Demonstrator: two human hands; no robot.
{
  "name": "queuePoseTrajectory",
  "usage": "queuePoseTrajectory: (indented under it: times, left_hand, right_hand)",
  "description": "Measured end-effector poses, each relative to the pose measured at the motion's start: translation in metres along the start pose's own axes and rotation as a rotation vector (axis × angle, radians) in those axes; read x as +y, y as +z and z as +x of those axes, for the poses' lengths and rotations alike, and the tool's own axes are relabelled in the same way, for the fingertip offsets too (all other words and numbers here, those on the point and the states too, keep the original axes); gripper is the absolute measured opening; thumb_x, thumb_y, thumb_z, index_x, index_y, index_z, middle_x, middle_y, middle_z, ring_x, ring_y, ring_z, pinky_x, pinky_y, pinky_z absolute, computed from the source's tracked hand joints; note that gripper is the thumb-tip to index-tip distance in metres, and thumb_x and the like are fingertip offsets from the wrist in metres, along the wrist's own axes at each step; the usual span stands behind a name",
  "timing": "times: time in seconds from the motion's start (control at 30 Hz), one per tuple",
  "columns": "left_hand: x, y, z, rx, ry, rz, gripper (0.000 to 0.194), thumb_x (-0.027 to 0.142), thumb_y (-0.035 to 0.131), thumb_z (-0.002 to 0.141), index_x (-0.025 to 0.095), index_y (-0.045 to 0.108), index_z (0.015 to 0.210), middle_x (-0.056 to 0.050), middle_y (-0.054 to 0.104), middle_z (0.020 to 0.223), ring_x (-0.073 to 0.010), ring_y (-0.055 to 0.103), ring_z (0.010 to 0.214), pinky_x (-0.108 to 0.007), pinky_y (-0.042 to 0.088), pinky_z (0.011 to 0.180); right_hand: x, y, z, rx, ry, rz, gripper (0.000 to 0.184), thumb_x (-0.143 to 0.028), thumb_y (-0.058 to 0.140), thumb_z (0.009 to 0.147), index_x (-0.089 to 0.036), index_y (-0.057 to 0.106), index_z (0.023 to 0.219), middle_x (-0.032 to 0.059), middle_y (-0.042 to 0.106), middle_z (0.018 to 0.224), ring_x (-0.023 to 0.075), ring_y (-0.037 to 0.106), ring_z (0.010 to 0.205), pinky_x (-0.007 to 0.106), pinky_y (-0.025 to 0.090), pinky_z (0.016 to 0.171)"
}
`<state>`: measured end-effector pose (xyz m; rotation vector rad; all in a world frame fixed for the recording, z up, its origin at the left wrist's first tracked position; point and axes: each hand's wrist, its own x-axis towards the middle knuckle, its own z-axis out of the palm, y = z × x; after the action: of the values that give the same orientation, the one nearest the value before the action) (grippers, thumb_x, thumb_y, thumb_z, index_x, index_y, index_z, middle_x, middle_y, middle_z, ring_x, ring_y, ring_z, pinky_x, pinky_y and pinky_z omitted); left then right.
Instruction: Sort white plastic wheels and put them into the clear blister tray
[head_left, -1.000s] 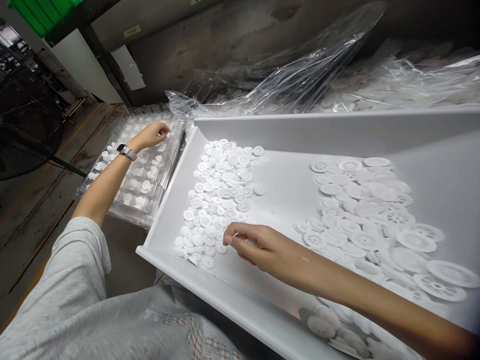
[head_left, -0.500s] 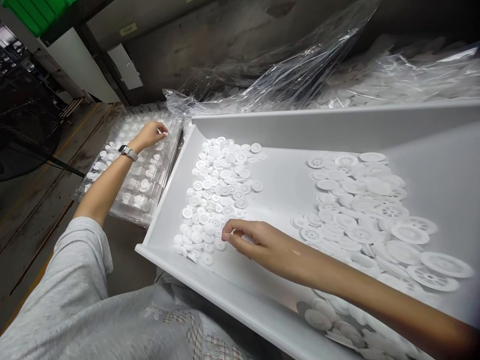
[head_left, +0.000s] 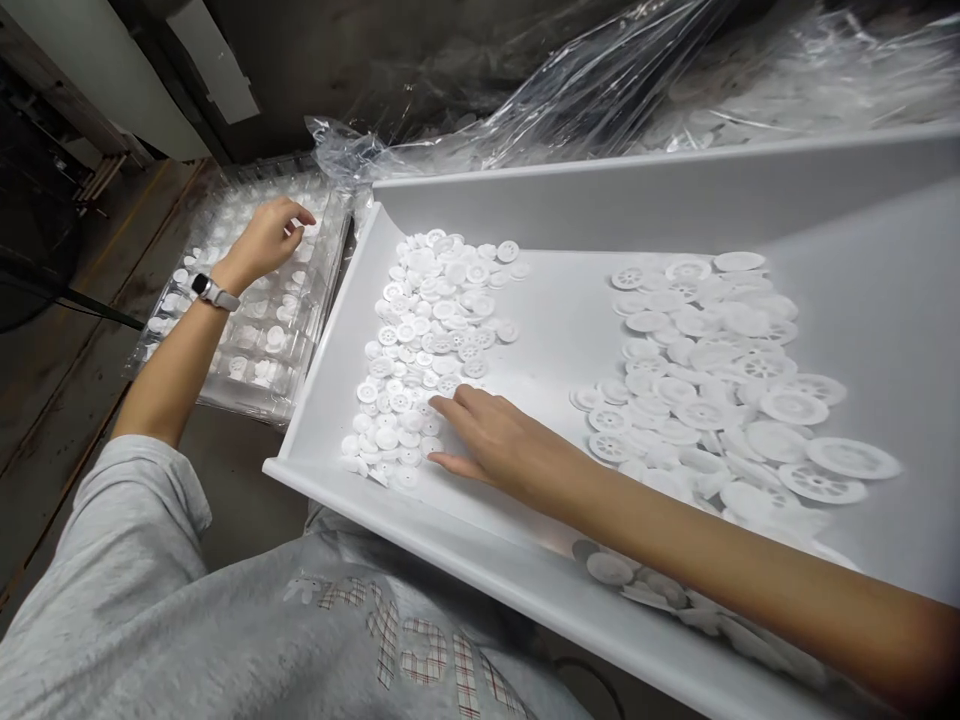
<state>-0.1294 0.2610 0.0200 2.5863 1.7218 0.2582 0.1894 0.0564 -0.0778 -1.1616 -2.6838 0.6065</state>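
Note:
My left hand [head_left: 274,235] is over the far part of a clear plastic compartment tray [head_left: 247,395]. Its thumb and fingers are apart, and I see nothing held between them. Small white discs fill many of the tray's pockets. Inside a white bin [head_left: 547,310], my right hand [head_left: 480,435] reaches to the near side of a pile of small white plastic wheels [head_left: 424,345]. Thumb and index finger are spread, with the fingertips at the pile's edge. Larger white spoked wheels [head_left: 712,375] lie heaped to the right, partly behind my right forearm.
Crumpled clear plastic sheeting [head_left: 555,95] lies behind the bin, over more pale parts at the back right. The bin's raised left edge [head_left: 322,335] stands between the tray and the pile. White pieces also lie below the right forearm.
My left hand has opened from a pinch and drawn slightly back to the left. The right hand's thumb and fingers have spread beside the small wheels. The whole view has shifted.

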Motion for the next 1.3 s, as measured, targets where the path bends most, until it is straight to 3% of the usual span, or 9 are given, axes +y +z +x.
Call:
queuePoseTrajectory:
  times: [0.13,0.27,0.43,0.67,0.8,0.97,1.07,1.17,1.3]
  left_hand:
    - [0.022,-0.013,-0.034,0.025,0.129,-0.009,0.03,0.022,0.044,0.092,0.022,0.066,0.114,-0.009,0.064,0.116,-0.0193,0.062,0.103,-0.035,0.049,0.094]
    - [0.042,-0.028,-0.071,0.058,0.286,0.083,0.032,0.027,0.038,0.097,0.02,0.064,0.116,-0.009,0.066,0.112,-0.0201,0.063,0.102,-0.037,0.05,0.089]
    - [0.051,-0.034,-0.103,0.095,0.37,0.227,0.031,0.023,0.037,0.098,0.02,0.063,0.113,-0.008,0.07,0.109,-0.0223,0.065,0.099,-0.041,0.05,0.083]
    - [0.064,-0.034,-0.128,0.195,0.448,0.054,0.025,0.015,0.046,0.093,0.024,0.061,0.111,-0.004,0.071,0.105,-0.0193,0.067,0.1,-0.037,0.052,0.082]
    - [0.068,-0.037,-0.141,0.251,0.528,0.058,0.031,0.011,0.051,0.088,0.027,0.06,0.112,-0.002,0.072,0.101,-0.0194,0.068,0.092,-0.037,0.052,0.077]
    - [0.065,-0.038,-0.157,0.271,0.542,0.024,0.039,0.009,0.056,0.083,0.029,0.061,0.115,-0.002,0.072,0.096,-0.0208,0.067,0.086,-0.039,0.051,0.073]
    - [0.068,-0.038,-0.168,0.256,0.539,0.01,0.04,0.006,0.058,0.081,0.028,0.062,0.114,-0.003,0.072,0.094,-0.021,0.066,0.084,-0.04,0.051,0.074]
    - [0.071,-0.04,-0.181,0.256,0.546,-0.036,0.038,0.004,0.061,0.079,0.025,0.065,0.111,-0.004,0.073,0.092,-0.0196,0.066,0.081,-0.04,0.05,0.074]
    - [0.072,-0.039,-0.192,0.23,0.504,-0.123,0.039,0.005,0.063,0.079,0.026,0.068,0.112,-0.002,0.073,0.089,-0.0189,0.066,0.079,-0.041,0.049,0.073]
  right_hand:
    - [0.005,0.025,0.004,0.045,-0.117,-0.153,0.04,-0.049,0.057,0.095,-0.015,0.058,0.117,0.0054,0.061,0.102,0.015,0.06,0.084,0.033,0.055,0.074]
    - [0.013,0.039,0.01,0.107,-0.28,-0.238,0.048,-0.055,0.053,0.095,-0.016,0.056,0.122,0.0064,0.061,0.104,0.0156,0.061,0.085,0.034,0.055,0.075]
    - [0.025,0.042,0.027,0.18,-0.463,-0.283,0.06,-0.067,0.046,0.093,-0.017,0.052,0.126,0.0077,0.058,0.108,0.0162,0.057,0.084,0.035,0.051,0.076]
    - [0.029,0.041,0.066,0.172,-0.591,-0.257,0.076,-0.076,0.025,0.092,-0.019,0.046,0.137,0.0131,0.055,0.112,0.0206,0.043,0.083,0.038,0.035,0.078]
    - [0.044,0.033,0.071,0.194,-0.44,-0.207,0.077,-0.077,0.026,0.09,-0.021,0.044,0.139,0.0138,0.051,0.114,0.0238,0.043,0.089,0.04,0.033,0.08]
    - [0.078,0.009,0.073,0.338,0.021,-0.149,0.079,-0.073,0.031,0.092,-0.014,0.026,0.145,0.0215,0.039,0.121,0.0362,0.04,0.109,0.052,0.036,0.084]
    - [0.091,-0.001,0.071,0.379,0.201,-0.107,0.081,-0.071,0.032,0.093,-0.012,0.02,0.146,0.0244,0.037,0.12,0.0374,0.04,0.111,0.054,0.039,0.083]
    - [0.095,-0.005,0.057,0.351,0.215,-0.091,0.077,-0.068,0.034,0.095,-0.011,0.024,0.145,0.0253,0.039,0.121,0.0352,0.042,0.111,0.053,0.041,0.086]
    - [0.092,0.003,0.029,0.242,0.079,-0.127,0.07,-0.066,0.05,0.089,-0.02,0.038,0.14,0.0135,0.047,0.126,0.0275,0.049,0.111,0.048,0.046,0.092]
